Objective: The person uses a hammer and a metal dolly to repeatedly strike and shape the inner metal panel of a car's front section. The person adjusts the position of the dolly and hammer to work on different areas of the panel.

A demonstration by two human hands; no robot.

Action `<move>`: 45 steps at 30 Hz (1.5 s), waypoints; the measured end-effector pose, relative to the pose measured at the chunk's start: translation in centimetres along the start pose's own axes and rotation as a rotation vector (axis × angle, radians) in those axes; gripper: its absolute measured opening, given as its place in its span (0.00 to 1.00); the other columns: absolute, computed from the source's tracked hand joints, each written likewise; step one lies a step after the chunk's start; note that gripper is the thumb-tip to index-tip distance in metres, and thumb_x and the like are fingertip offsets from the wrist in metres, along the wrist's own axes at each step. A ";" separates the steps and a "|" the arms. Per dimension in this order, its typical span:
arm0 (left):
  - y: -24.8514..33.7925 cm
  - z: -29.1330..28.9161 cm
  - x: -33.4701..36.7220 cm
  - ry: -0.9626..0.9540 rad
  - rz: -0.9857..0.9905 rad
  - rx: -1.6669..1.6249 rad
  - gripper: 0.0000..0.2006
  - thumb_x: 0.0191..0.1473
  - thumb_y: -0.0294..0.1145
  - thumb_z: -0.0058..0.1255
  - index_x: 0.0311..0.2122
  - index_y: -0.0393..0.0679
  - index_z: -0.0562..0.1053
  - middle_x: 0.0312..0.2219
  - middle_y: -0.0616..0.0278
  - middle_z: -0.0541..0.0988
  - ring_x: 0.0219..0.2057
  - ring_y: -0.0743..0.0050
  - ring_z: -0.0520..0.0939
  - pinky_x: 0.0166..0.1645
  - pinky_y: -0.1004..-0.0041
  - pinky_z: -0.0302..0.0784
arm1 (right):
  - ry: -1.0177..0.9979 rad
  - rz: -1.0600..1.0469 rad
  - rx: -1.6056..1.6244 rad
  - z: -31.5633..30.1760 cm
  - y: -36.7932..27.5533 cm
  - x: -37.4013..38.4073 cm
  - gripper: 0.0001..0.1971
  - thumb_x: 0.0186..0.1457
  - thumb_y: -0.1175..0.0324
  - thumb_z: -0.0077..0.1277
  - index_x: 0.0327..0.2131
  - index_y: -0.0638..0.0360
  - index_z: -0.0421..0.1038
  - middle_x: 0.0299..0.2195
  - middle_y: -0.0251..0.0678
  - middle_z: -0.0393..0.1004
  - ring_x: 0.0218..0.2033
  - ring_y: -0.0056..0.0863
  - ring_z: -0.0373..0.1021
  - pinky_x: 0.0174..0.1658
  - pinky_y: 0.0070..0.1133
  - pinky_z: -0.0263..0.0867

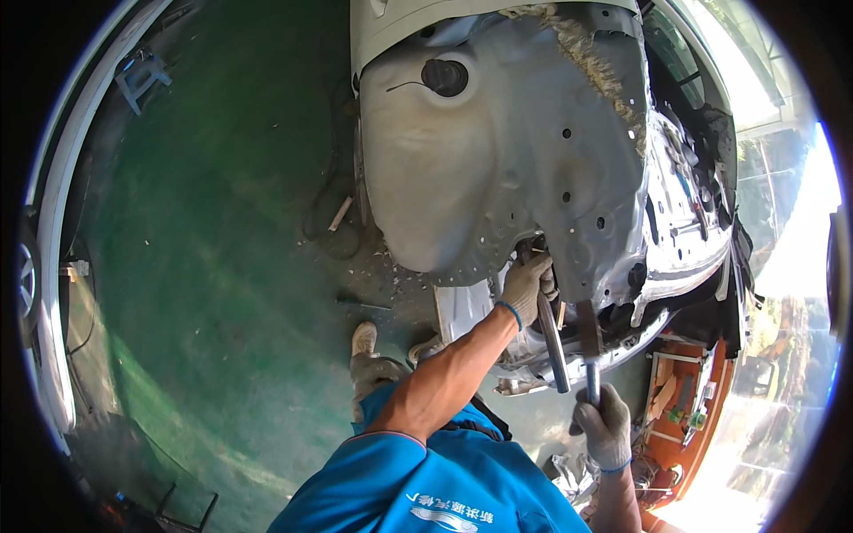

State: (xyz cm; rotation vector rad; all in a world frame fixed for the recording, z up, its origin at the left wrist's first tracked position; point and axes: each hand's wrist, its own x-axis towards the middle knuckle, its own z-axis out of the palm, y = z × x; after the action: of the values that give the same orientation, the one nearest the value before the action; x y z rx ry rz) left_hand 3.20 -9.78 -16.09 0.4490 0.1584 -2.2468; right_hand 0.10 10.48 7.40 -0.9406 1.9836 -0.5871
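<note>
My left hand [528, 290], in a knitted work glove, is closed around a grey metal bar [552, 342]. The bar's upper end is at the lower edge of a bare grey car body panel [515, 169], and its free end slants down toward me. Just right of the bar, my right hand [606, 428], also gloved, grips a hammer by its handle [593, 380]. The brownish hammer head [588, 330] is raised near the panel's lower corner. Where the bar meets the panel is partly hidden by my left hand.
Ragged yellowish material [586, 58] clings to the panel's upper edge. Cut, exposed bodywork [684, 258] lies to the right. An orange tool cart [684, 400] stands at the lower right. Debris and a wooden piece [340, 214] lie on the green floor, with a blue stool [142, 80] farther off.
</note>
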 end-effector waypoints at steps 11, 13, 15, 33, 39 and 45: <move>0.6 -0.8 0.3 -0.068 0.012 0.026 0.09 0.60 0.29 0.60 0.29 0.50 0.73 0.17 0.75 0.68 0.12 0.83 0.63 0.18 0.76 0.59 | -0.077 -0.261 -0.672 6.7 -4.5 10.7 0.15 0.65 0.59 0.55 0.41 0.63 0.70 0.22 0.50 0.74 0.25 0.50 0.76 0.29 0.38 0.69; 0.3 -0.5 0.5 0.009 0.021 0.083 0.07 0.59 0.27 0.60 0.29 0.49 0.74 0.17 0.74 0.68 0.12 0.82 0.63 0.18 0.76 0.59 | -0.037 -0.267 -0.773 8.1 -5.9 10.5 0.15 0.64 0.59 0.56 0.42 0.62 0.71 0.24 0.51 0.76 0.26 0.53 0.77 0.28 0.39 0.70; 0.0 0.0 0.6 0.006 0.103 0.065 0.10 0.60 0.31 0.59 0.28 0.51 0.71 0.16 0.74 0.66 0.13 0.80 0.63 0.19 0.73 0.60 | -0.123 -0.452 -0.779 9.1 -7.3 9.0 0.16 0.63 0.58 0.59 0.42 0.60 0.72 0.25 0.48 0.77 0.26 0.51 0.77 0.28 0.38 0.71; -0.7 0.0 1.1 0.055 0.136 0.032 0.13 0.58 0.35 0.64 0.27 0.51 0.70 0.16 0.75 0.65 0.15 0.83 0.65 0.20 0.76 0.58 | -0.492 -0.870 -0.769 8.3 -8.3 8.7 0.17 0.56 0.57 0.66 0.40 0.58 0.76 0.21 0.41 0.75 0.23 0.43 0.77 0.28 0.33 0.73; -1.1 0.5 1.3 -0.004 0.149 0.044 0.08 0.58 0.30 0.62 0.33 0.48 0.71 0.18 0.71 0.71 0.13 0.80 0.68 0.17 0.75 0.62 | -0.152 -0.109 -0.721 6.8 -6.5 11.3 0.18 0.65 0.54 0.55 0.38 0.64 0.72 0.24 0.53 0.75 0.29 0.55 0.77 0.33 0.43 0.71; -1.1 1.6 -0.2 0.039 0.212 0.052 0.06 0.59 0.31 0.62 0.33 0.46 0.75 0.17 0.73 0.69 0.14 0.84 0.65 0.19 0.78 0.56 | -0.293 -0.588 -0.708 6.3 -5.5 9.6 0.18 0.64 0.54 0.59 0.45 0.59 0.72 0.22 0.48 0.76 0.26 0.52 0.77 0.29 0.39 0.72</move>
State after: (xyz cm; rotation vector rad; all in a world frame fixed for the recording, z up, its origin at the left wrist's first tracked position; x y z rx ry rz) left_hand 2.00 -9.33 -14.57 0.5137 0.0687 -2.0388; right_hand 4.12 -0.86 3.11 -1.9541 1.6415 -0.0111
